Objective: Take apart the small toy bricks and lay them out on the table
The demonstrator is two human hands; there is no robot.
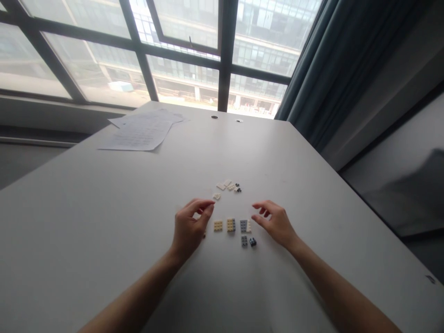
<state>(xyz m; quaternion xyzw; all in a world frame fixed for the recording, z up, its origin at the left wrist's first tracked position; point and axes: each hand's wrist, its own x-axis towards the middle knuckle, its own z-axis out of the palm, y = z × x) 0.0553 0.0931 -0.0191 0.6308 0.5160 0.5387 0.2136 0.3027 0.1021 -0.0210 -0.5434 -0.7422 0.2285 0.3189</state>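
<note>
You have two hands [189,226] [275,224], one unobstructed tan block [218,225], one tan-and-gray cluster [231,225], one gray-and-white cluster [243,225], one gray block [244,241], one dark block [253,242]; toward the counter's [208,157] far edge, two black bits [237,190], white pieces [221,186] too crowded to count.

1. A wide white desk [104,222] fills most of the view, and its surface is smooth.
2. Behind its far edge there is a large window [104,69] with a thick dark frame [224,83].
3. Through the glass one can see a pale building [268,27] with many panes.
4. The daylight comes from this window; it is very bright there and makes a soft shine on the desk.
5. On the right side, a blue-grey curtain [321,78] hangs in folds.
6. Beyond the desk's right edge lies a dim grey surface [388,189], which I cannot identify.
</note>
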